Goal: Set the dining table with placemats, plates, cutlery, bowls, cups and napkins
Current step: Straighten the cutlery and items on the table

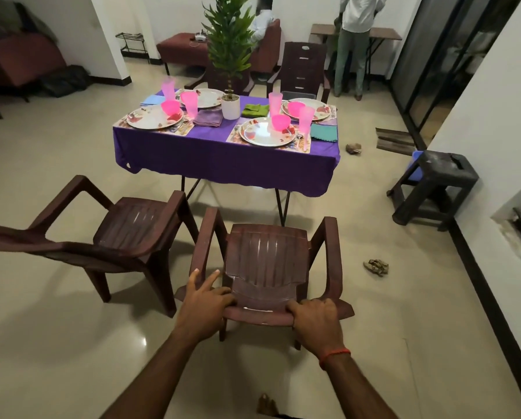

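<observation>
A brown plastic armchair [265, 261] stands in front of me, facing the dining table [223, 158] with its purple cloth. My left hand [203, 300] holds the top of the chair's backrest on the left, index finger and thumb spread. My right hand [315, 319] grips the backrest's top edge on the right. On the table lie floral placemats with plates [260, 134], pink bowls [280, 120], pink cups [306, 119], cutlery and folded napkins [324, 133]. A potted plant [230, 105] stands at the centre.
A second brown armchair [126, 231] stands to my left, turned aside. More chairs [304, 71] stand behind the table. A dark stool [434, 189] is by the right wall. Rags [375, 266] lie on the tiled floor. A person [356, 40] stands at the back.
</observation>
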